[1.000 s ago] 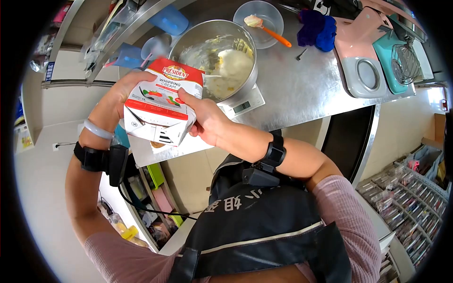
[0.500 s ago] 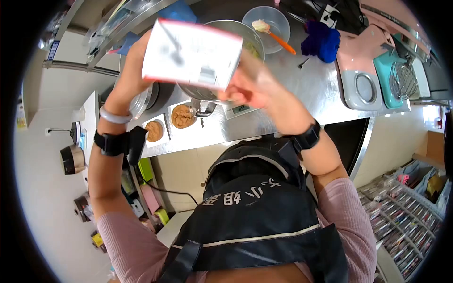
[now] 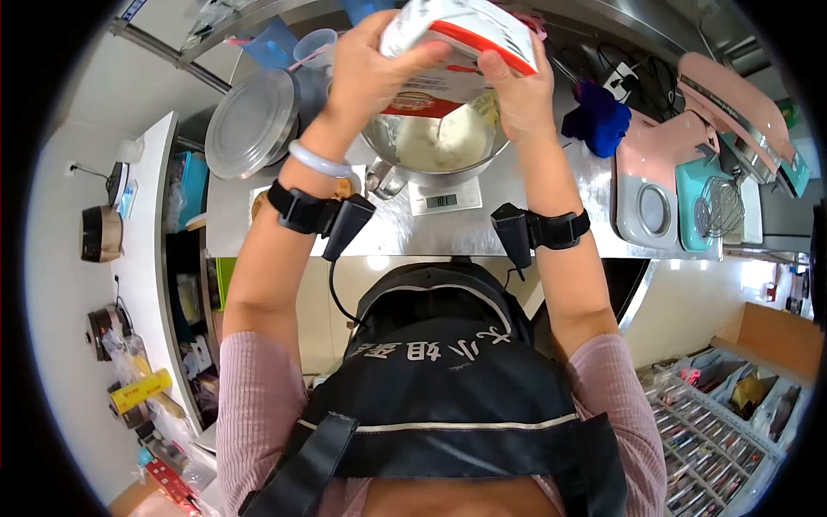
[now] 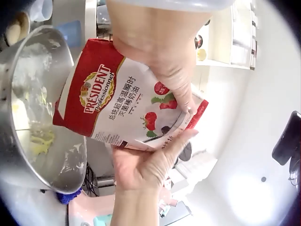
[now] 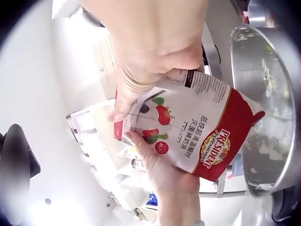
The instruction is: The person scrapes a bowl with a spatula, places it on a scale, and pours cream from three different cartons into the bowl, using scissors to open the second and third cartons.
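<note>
Both hands grip a red and white cream carton (image 3: 469, 39), tipped top-down over a steel mixing bowl (image 3: 388, 159). The left hand (image 3: 370, 69) holds one side and the right hand (image 3: 524, 90) the other, thumbs on the near face. White cream and yellowish bits (image 3: 444, 138) lie in the bowl. In the left wrist view the carton (image 4: 127, 99) is squeezed between the hands, its red end toward the bowl (image 4: 70, 155). The right wrist view shows the carton (image 5: 188, 122) creased, its red end at the bowl's rim (image 5: 240, 108). Under the bowl is a white scale (image 3: 465, 196).
A lidded round container (image 3: 251, 125) and blue cups (image 3: 274, 43) stand at the left. Right of the bowl lie a blue cloth (image 3: 599, 121), a pink mixer (image 3: 646, 164) and a wire whisk (image 3: 719, 207). The counter's front edge (image 3: 431, 250) runs before the apron.
The carton went from upright beside the bowl to upside down above it, moving right. The right hand shifted to its right side. The view has moved too.
</note>
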The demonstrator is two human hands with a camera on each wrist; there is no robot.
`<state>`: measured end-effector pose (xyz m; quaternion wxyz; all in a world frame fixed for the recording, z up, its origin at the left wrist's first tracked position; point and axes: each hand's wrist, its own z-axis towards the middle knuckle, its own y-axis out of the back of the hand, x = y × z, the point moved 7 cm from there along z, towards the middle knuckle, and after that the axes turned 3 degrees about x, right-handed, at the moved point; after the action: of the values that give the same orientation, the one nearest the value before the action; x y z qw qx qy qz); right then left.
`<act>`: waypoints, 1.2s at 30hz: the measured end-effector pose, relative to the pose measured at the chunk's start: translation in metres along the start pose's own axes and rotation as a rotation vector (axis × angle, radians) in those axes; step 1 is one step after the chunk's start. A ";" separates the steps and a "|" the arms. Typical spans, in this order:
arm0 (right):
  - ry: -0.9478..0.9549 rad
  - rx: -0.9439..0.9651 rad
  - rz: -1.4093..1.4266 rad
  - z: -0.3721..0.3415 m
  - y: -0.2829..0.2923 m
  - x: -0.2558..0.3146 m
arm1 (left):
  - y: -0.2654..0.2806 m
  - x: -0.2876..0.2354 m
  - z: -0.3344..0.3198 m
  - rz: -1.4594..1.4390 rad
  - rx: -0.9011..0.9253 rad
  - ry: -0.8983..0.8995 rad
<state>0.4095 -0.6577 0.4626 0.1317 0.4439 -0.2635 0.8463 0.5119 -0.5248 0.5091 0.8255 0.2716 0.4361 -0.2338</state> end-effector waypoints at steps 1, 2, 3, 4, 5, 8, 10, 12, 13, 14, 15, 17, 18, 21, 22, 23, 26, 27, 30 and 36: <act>0.006 -0.036 0.058 0.002 0.001 0.000 | -0.002 0.002 -0.001 -0.066 -0.014 0.018; 0.002 -0.019 0.059 0.004 -0.002 0.000 | -0.003 0.005 -0.002 -0.133 -0.027 0.035; 0.002 -0.034 0.024 0.004 -0.003 0.000 | 0.002 0.003 -0.003 -0.063 -0.131 -0.008; 0.010 -0.053 -0.012 0.007 -0.002 0.000 | 0.002 0.003 -0.004 -0.062 -0.143 -0.011; 0.046 -0.095 -0.033 0.007 0.007 -0.006 | 0.001 0.003 -0.006 -0.040 -0.153 -0.018; 0.010 -0.191 0.037 0.002 0.006 -0.011 | 0.001 0.001 -0.008 -0.059 -0.172 -0.051; 0.003 -0.174 -0.005 -0.003 0.010 -0.018 | 0.000 -0.008 -0.010 -0.044 -0.164 -0.146; 0.028 -0.145 -0.026 -0.005 0.009 -0.019 | 0.000 0.010 -0.011 -0.018 -0.166 -0.143; 0.019 -0.141 -0.032 -0.006 0.010 -0.016 | 0.000 0.011 -0.014 0.060 -0.191 -0.158; -0.016 -0.126 0.038 -0.004 0.011 -0.014 | 0.002 0.011 -0.017 0.140 -0.219 -0.174; -0.052 -0.111 0.108 -0.001 0.008 -0.012 | 0.007 0.008 -0.018 0.139 -0.228 -0.168; -0.048 -0.044 -0.005 0.000 0.015 -0.015 | 0.001 0.016 -0.016 0.064 -0.015 0.010; -0.048 0.024 -0.043 0.003 0.009 -0.010 | 0.006 0.013 -0.014 0.061 -0.020 0.014; 0.314 0.158 -0.953 -0.003 -0.019 0.032 | 0.001 0.020 -0.012 -0.077 0.201 0.136; 0.313 0.165 -0.949 -0.001 -0.019 0.033 | 0.001 0.022 -0.013 -0.075 0.194 0.140; 0.219 0.214 -0.877 0.000 -0.015 0.029 | -0.002 0.025 -0.016 -0.140 0.212 0.151; 0.053 0.275 -0.915 0.002 -0.014 0.025 | -0.003 0.027 -0.018 -0.159 0.245 0.172; 0.057 0.320 -0.893 0.002 -0.010 0.022 | -0.005 0.028 -0.019 -0.115 0.266 0.186; 0.015 0.369 -0.881 -0.005 -0.004 0.015 | -0.007 0.034 -0.016 -0.296 0.238 0.124; -0.106 0.433 -0.788 -0.011 -0.008 0.019 | 0.002 -0.019 -0.008 -0.284 0.262 -0.183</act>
<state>0.3950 -0.6454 0.4754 0.3345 0.5704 0.1022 0.7432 0.4987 -0.5158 0.5221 0.7780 0.2902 0.3591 -0.4261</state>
